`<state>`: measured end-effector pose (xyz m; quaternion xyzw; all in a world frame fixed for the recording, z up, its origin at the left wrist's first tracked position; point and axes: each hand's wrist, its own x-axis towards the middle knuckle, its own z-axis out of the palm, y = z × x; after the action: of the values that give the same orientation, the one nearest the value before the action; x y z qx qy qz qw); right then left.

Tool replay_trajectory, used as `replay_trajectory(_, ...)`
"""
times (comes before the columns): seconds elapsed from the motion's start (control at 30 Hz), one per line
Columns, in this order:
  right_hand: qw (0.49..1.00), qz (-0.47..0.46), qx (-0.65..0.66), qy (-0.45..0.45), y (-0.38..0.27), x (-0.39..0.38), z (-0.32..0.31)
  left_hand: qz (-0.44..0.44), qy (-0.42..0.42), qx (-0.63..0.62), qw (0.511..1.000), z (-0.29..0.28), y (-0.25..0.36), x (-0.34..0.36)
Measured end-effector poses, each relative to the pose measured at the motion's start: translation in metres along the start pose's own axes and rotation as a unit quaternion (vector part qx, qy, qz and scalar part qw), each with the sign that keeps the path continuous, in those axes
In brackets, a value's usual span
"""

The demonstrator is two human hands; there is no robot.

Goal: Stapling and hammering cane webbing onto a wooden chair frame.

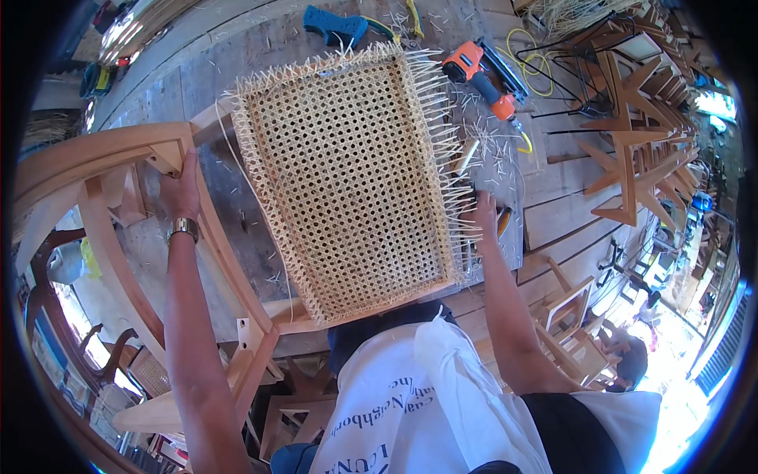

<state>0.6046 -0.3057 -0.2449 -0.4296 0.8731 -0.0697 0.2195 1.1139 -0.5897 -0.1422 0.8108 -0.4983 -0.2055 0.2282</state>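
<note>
A wooden chair frame lies on its side across the workbench, its curved back at the left. Its seat carries a woven cane panel, with loose strand ends bristling along the far and right edges. My left hand, a watch on its wrist, is closed round a rail of the frame beside a corner block. At the panel's right edge, my right hand is among the protruding cane ends. Its fingers are partly hidden, so its grip is unclear. A tool with a yellow-and-black handle lies right next to it.
An orange pneumatic nail gun with a yellow hose lies at the far right of the bench. Cane offcuts are scattered nearby. A blue tool sits at the far edge. Stacked wooden chair parts stand at right; a person is beyond.
</note>
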Motion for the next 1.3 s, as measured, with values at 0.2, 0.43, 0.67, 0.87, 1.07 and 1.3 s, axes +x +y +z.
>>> replay_trajectory(0.2, 0.996, -0.023, 0.076, 0.046, 0.019, -0.008, -0.005, 0.048, 0.015, -0.016, 0.999, 0.014, -0.007, 0.006)
replay_trajectory(0.43, 0.993, -0.090, -0.070, 0.024, 0.025, -0.048, 0.008, 0.009, 0.006, -0.002, 1.000, 0.001, 0.005, -0.004)
replay_trajectory(0.67, 0.989, -0.103, -0.074, 0.077, 0.016, -0.021, 0.004, -0.013, -0.004, 0.001, 1.000, -0.001, 0.004, -0.006)
replay_trajectory(0.87, 0.986, 0.023, 0.130, 0.102, -0.017, 0.002, -0.054, 0.013, 0.006, -0.030, 0.999, 0.003, 0.002, -0.002)
replay_trajectory(1.07, 0.873, -0.061, 0.482, 0.032, -0.169, 0.007, -0.145, -0.005, -0.008, -0.007, 1.000, 0.001, 0.005, -0.004)
replay_trajectory(1.3, 0.917, -0.137, 0.374, -0.033, -0.226, 0.018, -0.086, 0.009, -0.006, -0.021, 1.000, 0.003, 0.006, -0.004)
